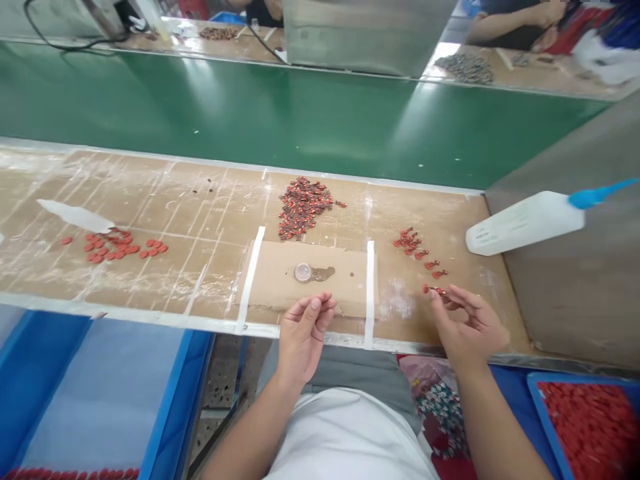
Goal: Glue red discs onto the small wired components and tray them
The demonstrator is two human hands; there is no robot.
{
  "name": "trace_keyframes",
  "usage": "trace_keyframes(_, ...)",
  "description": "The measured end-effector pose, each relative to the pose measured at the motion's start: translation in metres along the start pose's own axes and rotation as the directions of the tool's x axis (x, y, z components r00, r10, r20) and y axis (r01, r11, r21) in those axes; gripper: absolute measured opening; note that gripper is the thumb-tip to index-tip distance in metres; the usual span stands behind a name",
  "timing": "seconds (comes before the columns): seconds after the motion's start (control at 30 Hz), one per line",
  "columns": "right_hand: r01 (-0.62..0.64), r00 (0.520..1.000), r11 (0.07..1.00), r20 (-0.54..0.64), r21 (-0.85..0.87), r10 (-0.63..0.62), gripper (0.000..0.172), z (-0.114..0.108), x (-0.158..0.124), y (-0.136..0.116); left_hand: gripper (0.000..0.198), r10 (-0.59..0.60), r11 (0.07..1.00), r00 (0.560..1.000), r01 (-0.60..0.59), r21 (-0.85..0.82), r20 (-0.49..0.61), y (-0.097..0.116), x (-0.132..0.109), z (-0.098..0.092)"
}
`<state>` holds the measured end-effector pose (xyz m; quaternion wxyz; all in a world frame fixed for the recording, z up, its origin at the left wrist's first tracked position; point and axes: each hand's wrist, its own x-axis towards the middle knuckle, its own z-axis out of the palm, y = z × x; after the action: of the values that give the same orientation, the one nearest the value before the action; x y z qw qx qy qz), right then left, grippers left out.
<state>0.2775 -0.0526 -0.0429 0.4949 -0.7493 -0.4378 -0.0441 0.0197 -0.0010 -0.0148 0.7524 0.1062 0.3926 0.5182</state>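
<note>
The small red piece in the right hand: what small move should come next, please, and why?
Probably lay the small red piece at the near end of the row of red pieces, because the right hand pinches it just beside that row's end.

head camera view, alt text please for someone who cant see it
A bare right hand pinches a small red part over a tan workbench, beside a row of similar parts; the left hand hovers over a brown cardboard sheet.

A small red part (427,289) with a metal end is resting pinched in the right hand (467,323), while matching red parts (417,250) are lying in a loose slanting row just beyond it
</note>
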Motion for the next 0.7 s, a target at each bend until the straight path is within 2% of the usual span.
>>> trace_keyframes(0.1, 0.046, 0.999, 0.955, 0.017, -0.294, -0.043, 0.036, -0.016, 0.014, 0.037, 0.015, -0.015, 1.000, 1.000, 0.015, 0.005, -0.008, -0.002, 0.002, -0.002)
trace_keyframes(0.2, 0.105, 0.994, 0.899, 0.081, -0.425, -0.077, 0.036, -0.020, 0.025, 0.056, 0.017, -0.017, 1.000, 1.000, 0.018, 0.019, -0.018, -0.004, 0.005, -0.003)
trace_keyframes(0.4, 0.232, 0.973, 0.858, 0.128, -0.459, -0.194, 0.033, -0.012, 0.032, 0.061, 0.018, -0.017, 1.000, 0.999, 0.018, 0.020, -0.051, -0.002, 0.005, -0.005)
trace_keyframes(0.57, 0.167, 0.986, 0.878, 0.063, -0.448, -0.155, 0.037, -0.013, 0.032, 0.059, 0.016, -0.037, 0.999, 0.998, 0.037, -0.004, -0.059, 0.001, 0.004, -0.006)
trace_keyframes(0.7, 0.094, 0.988, 0.910, -0.072, -0.403, -0.134, 0.036, -0.018, 0.024, 0.048, 0.021, -0.099, 0.992, 0.995, 0.099, -0.081, -0.004, 0.004, 0.004, -0.002)
